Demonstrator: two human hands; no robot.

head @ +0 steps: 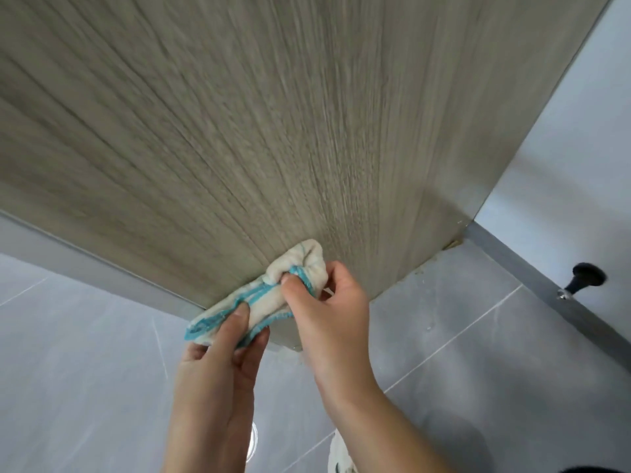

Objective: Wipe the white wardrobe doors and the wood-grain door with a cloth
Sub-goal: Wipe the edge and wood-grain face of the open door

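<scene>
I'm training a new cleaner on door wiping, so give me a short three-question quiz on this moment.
1. True or false: the left hand and the right hand both grip the cloth.
2. Where on the wood-grain door is the cloth? A) by its top edge B) low, near its bottom edge C) on a handle
3. What colour are the cloth's stripes?
Key: 1 true; 2 B; 3 blue.
</scene>
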